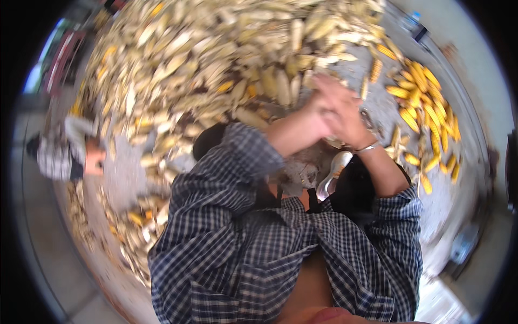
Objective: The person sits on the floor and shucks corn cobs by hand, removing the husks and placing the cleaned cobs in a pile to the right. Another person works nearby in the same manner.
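My left hand point(325, 118) and my right hand point(349, 111) meet in front of my knees, overlapping and blurred by motion. Whether anything lies between their fingers is hidden. A metal bracelet point(367, 148) circles my right wrist. Just beyond the hands spreads a large heap of corn ears in dry husks point(226, 52). Husked yellow corn cobs point(431, 105) lie piled on the concrete floor to the right of my hands. Below the hands, between my legs, a pale shiny object point(335, 174) shows, its kind unclear.
Another person point(56, 158) in a checked top sits low at the far left. More husks and ears point(141, 218) lie beside my left side. A wall point(477, 52) runs along the right, with a plastic bottle point(412, 20) near it and a clear container point(464, 243) farther down.
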### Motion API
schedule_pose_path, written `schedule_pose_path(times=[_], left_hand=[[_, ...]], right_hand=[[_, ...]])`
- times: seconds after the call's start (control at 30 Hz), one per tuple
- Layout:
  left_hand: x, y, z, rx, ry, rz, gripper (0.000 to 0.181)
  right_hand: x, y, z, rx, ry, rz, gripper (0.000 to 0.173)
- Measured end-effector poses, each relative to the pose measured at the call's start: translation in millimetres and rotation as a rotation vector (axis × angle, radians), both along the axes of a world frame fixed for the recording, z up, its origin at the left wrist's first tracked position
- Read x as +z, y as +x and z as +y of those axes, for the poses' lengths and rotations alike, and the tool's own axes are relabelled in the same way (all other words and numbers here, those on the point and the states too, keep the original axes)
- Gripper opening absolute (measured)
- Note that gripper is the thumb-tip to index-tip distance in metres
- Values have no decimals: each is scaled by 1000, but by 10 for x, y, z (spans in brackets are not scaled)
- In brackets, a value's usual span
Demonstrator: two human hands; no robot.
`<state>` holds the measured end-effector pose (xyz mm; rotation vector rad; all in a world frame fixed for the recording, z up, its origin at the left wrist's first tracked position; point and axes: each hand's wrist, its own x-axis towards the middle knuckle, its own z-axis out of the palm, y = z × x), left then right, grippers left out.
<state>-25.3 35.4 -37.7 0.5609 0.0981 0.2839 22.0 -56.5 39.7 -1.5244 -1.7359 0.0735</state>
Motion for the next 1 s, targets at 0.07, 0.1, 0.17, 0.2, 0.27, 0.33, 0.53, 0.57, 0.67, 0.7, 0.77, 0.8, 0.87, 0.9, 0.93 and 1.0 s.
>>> schedule_pose_path(times=[0.07, 0.1, 0.17, 0.2, 0.27, 0.33, 0.53, 0.57, 0.67, 0.7, 0.77, 0.8, 0.87, 0.9, 0.93, 1.0], left_hand=[[758, -293, 25, -79, -198, 229, 16], [1258, -443, 143, -91, -130, 328, 16], [1577, -812, 481, 53, 198, 14, 20], [1626, -1026, 689, 244, 415, 122, 21], [1534, -1588, 1105, 726, 666, 276, 23], [975, -2103, 1571, 1124, 677, 428, 24], [-2185, -4014, 2042, 461, 1124, 1474, 37], [-2711, -4381, 1903, 201, 1404, 1588, 32], [-3834, -5242, 1284, 816, 59, 1668, 20], [-3946, -5358, 1059, 870, 121, 1820, 20], [-3891, -5314, 938, 874, 325, 2110, 29], [-3772, -5307, 925, 870, 440, 2255, 35], [-3526, -5356, 1037, 756, 455, 2353, 51], [-3399, -5500, 1105, 672, 330, 2316, 62], [-3347, -5536, 1177, 799, 391, 2349, 65], [-3310, -5664, 1229, 664, 560, 2518, 55]], right_hand=[[-43, 203, 35, -99, -80, 154, 53], [-94, 312, -2, -201, -136, 409, 46], [-101, 654, -50, -458, -315, 408, 27], [-125, 754, -133, -533, -353, -5, 22], [-40, 692, -186, -648, -495, 175, 15], [-17, 731, -296, -574, -191, -7, 17], [-7, 396, -228, -556, -505, -8, 41], [-6, 285, -193, -541, -491, -8, 40], [-247, 361, -74, -422, -507, -64, 40], [-330, 323, -7, -392, -517, -89, 41], [-355, 177, 50, -403, -627, -109, 39], [-386, 156, 92, -401, -671, -84, 36], [-534, 154, 103, -425, -754, -28, 32], [-613, 156, 157, -427, -787, -1, 30], [-664, 136, 169, -447, -816, 28, 28], [-734, 82, 258, -381, -797, -4, 26]])
